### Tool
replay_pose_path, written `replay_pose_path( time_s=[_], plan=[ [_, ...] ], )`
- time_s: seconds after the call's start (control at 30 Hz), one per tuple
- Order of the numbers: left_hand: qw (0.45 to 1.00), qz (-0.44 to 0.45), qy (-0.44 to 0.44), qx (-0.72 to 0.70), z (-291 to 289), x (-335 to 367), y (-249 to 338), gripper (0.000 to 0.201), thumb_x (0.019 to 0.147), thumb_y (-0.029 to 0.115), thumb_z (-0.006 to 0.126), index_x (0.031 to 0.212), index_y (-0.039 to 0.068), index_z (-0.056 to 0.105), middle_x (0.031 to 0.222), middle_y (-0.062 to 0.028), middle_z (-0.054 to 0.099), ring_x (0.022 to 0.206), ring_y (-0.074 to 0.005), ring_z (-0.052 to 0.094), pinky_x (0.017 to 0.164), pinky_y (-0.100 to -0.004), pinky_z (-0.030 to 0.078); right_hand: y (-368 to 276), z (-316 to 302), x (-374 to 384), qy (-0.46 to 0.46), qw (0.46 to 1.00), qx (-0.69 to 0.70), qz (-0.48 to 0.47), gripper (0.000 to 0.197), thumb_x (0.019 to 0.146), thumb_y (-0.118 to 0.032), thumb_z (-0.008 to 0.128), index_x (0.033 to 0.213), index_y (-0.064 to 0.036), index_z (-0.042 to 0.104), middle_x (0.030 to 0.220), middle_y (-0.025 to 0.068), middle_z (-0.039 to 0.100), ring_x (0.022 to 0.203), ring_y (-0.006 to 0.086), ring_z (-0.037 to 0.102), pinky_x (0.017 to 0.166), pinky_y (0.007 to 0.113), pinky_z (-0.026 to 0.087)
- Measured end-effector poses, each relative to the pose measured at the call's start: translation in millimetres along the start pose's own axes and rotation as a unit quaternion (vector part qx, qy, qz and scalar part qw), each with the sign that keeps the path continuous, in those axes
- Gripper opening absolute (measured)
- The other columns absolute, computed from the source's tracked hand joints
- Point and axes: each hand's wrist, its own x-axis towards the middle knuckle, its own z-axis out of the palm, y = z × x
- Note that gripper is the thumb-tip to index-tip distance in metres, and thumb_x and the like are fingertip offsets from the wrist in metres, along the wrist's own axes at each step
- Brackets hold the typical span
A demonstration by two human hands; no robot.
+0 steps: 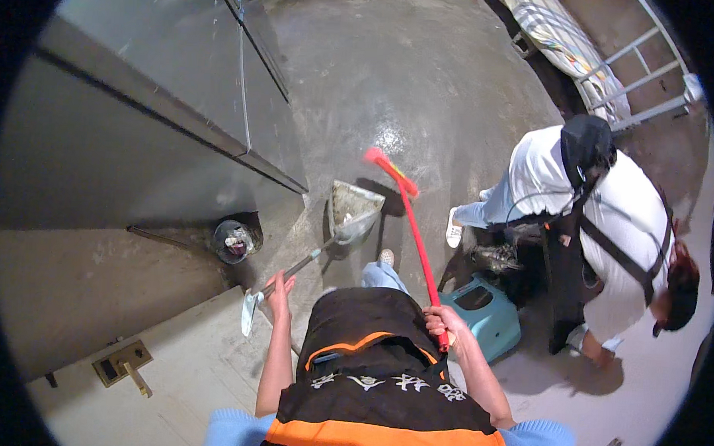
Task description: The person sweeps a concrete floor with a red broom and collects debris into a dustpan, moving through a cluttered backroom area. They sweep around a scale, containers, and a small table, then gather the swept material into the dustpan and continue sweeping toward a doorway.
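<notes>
1. Head view, looking straight down: a person in a black apron with orange bands stands on a grey concrete floor (427,75), sweeping.
2. The right hand (442,321) has its fingers wrapped tight round the red broom (411,225), near the top of the handle.
3. The left hand (278,287) has its fingers closed on the long metal handle of the dustpan (351,211), near the handle's upper end.
4. The broom's long axis runs from the right hand up and to the left; its red head rests on the floor just beside the pan's far right corner.
5. The dustpan sits on the floor ahead of the person's feet, its handle slanting back down-left to the left hand; grey dust shows inside.
6. The step in hand looks like gathering dirt into the pan. The next move calls for a steady pan and a short stroke of the broom head toward it.
7. A co-worker in white (604,226) bends over beside a teal stool (488,312); a small bin (235,240) stands by the metal door (137,142).
</notes>
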Motion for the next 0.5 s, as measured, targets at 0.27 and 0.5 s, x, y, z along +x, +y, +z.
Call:
replay_pose_path(
  time_s=[0.27, 0.5],
  plan=[
    [0.999, 0.002, -0.035, 0.039, 126, 54, 49, 0.027, 0.084, 0.016, 0.049, 0.098, -0.007, 0.052, 0.09, -0.0141, 0.057, 0.076, -0.0202, 0.061, 0.065, -0.0237, 0.05, -151, 48, 36, 0.097, 0.954, -0.269, -0.093, 0.018, 0.082, -0.012, 0.048, 0.07, -0.0081, 0.034, 0.046, -0.0037, 0.029, 0.033, 0.0071, 0.03, 0.026, 0.021, 0.024],
    [0.987, 0.0, -0.085, 0.138, 165, 112, 67, 0.024, 0.084, 0.014, 0.047, 0.096, -0.005, 0.056, 0.09, -0.0115, 0.058, 0.078, -0.0186, 0.06, 0.068, -0.0233, 0.048, -292, 109, 87, 0.217, 0.67, -0.683, -0.193, 0.038, 0.081, -0.034, 0.045, 0.091, 0.002, 0.045, 0.066, 0.0184, 0.056, 0.05, 0.0288, 0.057, 0.046, 0.036, 0.045]
  ],
)
